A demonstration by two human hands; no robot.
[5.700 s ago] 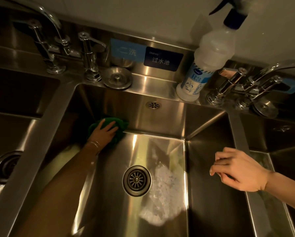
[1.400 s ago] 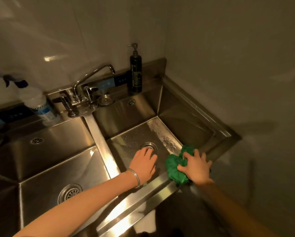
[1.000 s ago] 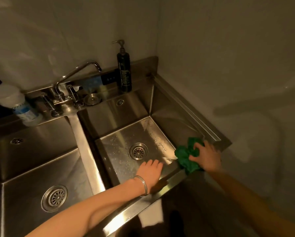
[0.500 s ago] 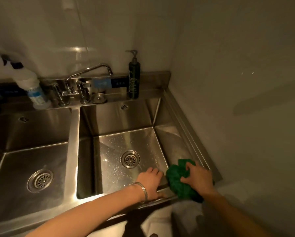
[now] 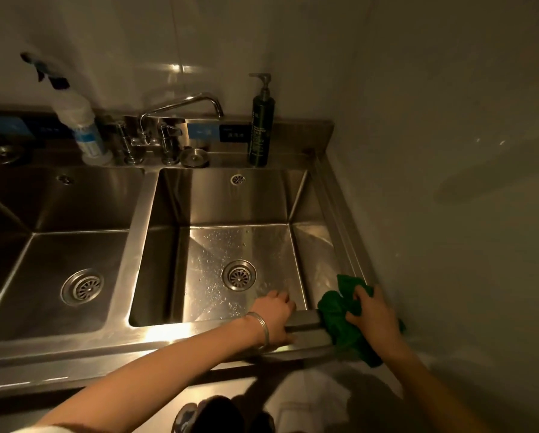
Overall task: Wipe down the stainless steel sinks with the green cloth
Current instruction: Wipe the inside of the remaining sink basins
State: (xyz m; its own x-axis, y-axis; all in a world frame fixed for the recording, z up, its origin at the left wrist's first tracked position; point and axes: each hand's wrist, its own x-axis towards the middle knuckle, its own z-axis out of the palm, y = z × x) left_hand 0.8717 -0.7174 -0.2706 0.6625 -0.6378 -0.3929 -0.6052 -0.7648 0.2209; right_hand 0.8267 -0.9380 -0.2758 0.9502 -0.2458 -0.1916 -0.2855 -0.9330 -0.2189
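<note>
The green cloth (image 5: pixel 340 320) lies bunched over the front right corner of the right-hand stainless steel sink (image 5: pixel 230 204). My right hand (image 5: pixel 372 317) presses down on it with the fingers curled into the fabric. My left hand (image 5: pixel 276 317), a bangle on its wrist, grips the sink's front rim just left of the cloth, fingers hooked over the inner edge. Water drops speckle the basin floor around its drain (image 5: pixel 239 275). A second sink (image 5: pixel 74 207) sits to the left with its own drain (image 5: pixel 81 287).
On the back ledge stand a white spray bottle (image 5: pixel 79 123), a faucet (image 5: pixel 168 126) with a round drain plug (image 5: pixel 194 157) beside it, and a dark pump bottle (image 5: pixel 259 132). A wall runs close along the right side. My shoes (image 5: pixel 218 417) show below the front edge.
The view has shifted from the middle sink to the right-hand one. The cloth went from my left hand to my right, which rubs it around the front right corner while my left holds the rim.
</note>
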